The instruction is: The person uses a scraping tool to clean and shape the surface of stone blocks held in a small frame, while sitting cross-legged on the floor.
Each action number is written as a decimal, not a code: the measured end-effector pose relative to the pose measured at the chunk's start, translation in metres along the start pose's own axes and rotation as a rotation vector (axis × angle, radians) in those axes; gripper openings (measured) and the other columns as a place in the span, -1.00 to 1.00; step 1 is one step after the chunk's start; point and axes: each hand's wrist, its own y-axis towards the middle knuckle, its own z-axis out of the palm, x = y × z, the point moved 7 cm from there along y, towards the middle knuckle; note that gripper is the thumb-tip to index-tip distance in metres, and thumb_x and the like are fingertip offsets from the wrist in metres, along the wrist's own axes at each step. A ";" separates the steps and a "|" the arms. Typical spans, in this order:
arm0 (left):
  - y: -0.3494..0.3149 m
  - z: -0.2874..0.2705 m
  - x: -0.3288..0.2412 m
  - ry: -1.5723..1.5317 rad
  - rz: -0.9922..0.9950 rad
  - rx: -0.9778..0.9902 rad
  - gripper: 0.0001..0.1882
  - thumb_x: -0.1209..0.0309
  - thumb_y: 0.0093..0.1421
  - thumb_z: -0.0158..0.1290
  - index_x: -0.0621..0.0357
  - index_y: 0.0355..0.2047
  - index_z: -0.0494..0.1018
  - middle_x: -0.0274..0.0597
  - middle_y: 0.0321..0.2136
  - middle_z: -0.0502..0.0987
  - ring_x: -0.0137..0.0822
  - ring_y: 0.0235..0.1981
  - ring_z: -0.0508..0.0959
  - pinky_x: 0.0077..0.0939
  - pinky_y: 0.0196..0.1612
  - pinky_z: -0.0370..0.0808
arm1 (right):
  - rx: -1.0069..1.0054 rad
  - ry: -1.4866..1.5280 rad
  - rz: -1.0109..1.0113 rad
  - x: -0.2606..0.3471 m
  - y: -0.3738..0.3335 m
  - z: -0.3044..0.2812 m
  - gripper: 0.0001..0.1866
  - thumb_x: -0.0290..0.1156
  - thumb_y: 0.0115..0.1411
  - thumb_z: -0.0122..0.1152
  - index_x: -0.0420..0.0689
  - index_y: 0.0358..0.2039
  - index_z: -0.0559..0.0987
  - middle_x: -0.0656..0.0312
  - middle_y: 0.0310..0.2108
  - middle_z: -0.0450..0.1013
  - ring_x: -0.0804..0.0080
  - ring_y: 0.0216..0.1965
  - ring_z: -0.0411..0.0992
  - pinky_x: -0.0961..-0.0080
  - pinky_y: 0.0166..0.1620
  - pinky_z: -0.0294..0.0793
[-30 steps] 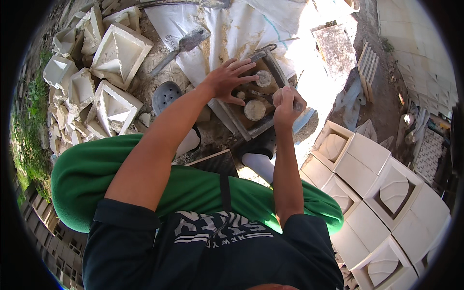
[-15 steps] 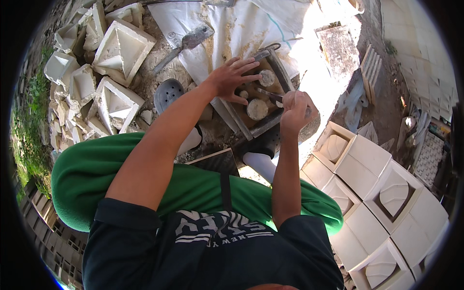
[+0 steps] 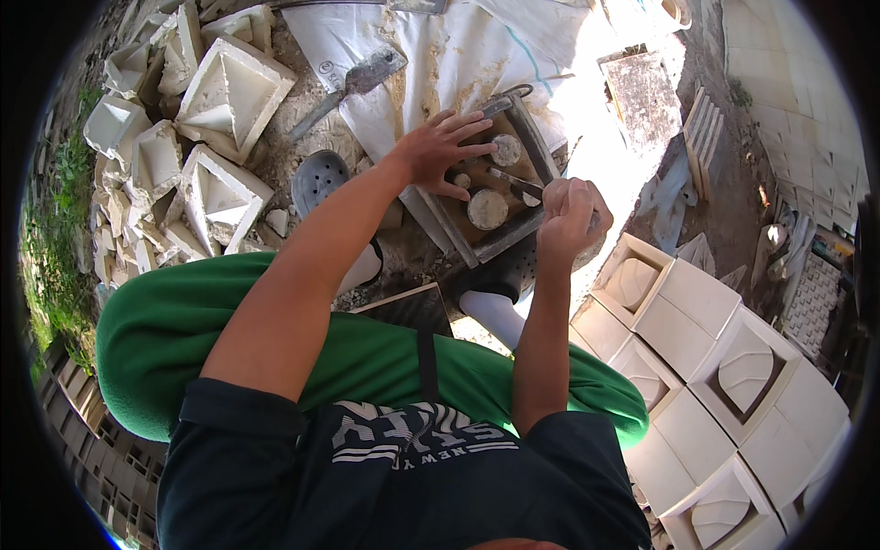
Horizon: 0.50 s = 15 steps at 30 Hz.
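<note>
A grey rectangular mould frame (image 3: 536, 137) lies on the ground between my feet. Inside it are a brown surface and round pale pieces, among them one disc (image 3: 488, 209) near the front and another (image 3: 505, 149) farther back. My left hand (image 3: 444, 154) rests over the frame's left side, its fingers spread and nothing in them. At the right side my right hand (image 3: 570, 216) is closed round the handle of a small tool with a thin metal blade (image 3: 513, 181). That blade reaches left over the frame's inside; the handle is mostly hidden in my fist.
Broken white cast blocks (image 3: 234, 96) are heaped at the left. A trowel (image 3: 353, 84) lies beside a white sheet (image 3: 449, 46) beyond the frame. Stacked cream blocks with recesses (image 3: 687, 316) stand at the right, below wooden slats (image 3: 704, 142).
My right hand has shifted slightly to the right and turned, and the blade has tilted a little with it. The left hand stays where it was.
</note>
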 end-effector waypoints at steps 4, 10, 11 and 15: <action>-0.003 0.002 0.000 0.006 -0.010 0.014 -0.02 -0.27 -0.06 0.23 -0.30 0.35 0.19 -0.19 0.41 0.07 -0.11 0.43 0.04 0.03 0.41 0.05 | 0.009 -0.158 0.047 -0.024 0.008 0.010 -0.58 -0.58 0.23 -0.10 -0.10 -0.77 0.15 0.35 -0.79 0.04 0.58 -0.76 -0.03 0.51 -0.63 0.01; 0.001 0.002 -0.002 -0.001 -0.003 0.011 -0.03 -0.27 -0.04 0.23 -0.30 0.34 0.20 -0.19 0.41 0.06 -0.11 0.43 0.03 0.04 0.40 0.04 | -0.026 0.045 0.037 -0.005 -0.002 0.001 -0.60 -0.48 0.21 0.01 -0.19 -0.78 0.29 0.33 -0.78 0.21 0.64 -0.70 0.09 0.56 -0.58 0.02; 0.003 0.003 -0.006 -0.008 0.006 0.009 -0.03 -0.27 -0.04 0.23 -0.30 0.34 0.20 -0.19 0.41 0.06 -0.11 0.43 0.03 0.04 0.40 0.04 | 0.043 -0.100 0.047 -0.026 -0.001 0.001 -0.60 -0.48 0.22 -0.01 -0.19 -0.79 0.28 0.32 -0.78 0.22 0.64 -0.70 0.09 0.57 -0.58 0.02; -0.002 0.002 -0.001 -0.012 -0.004 0.007 -0.03 -0.27 -0.05 0.23 -0.30 0.34 0.20 -0.18 0.41 0.06 -0.11 0.43 0.03 0.05 0.40 0.05 | 0.095 -0.121 0.051 0.001 -0.002 0.011 -0.59 -0.51 0.23 -0.04 -0.19 -0.77 0.23 0.31 -0.77 0.16 0.62 -0.70 0.07 0.56 -0.59 0.02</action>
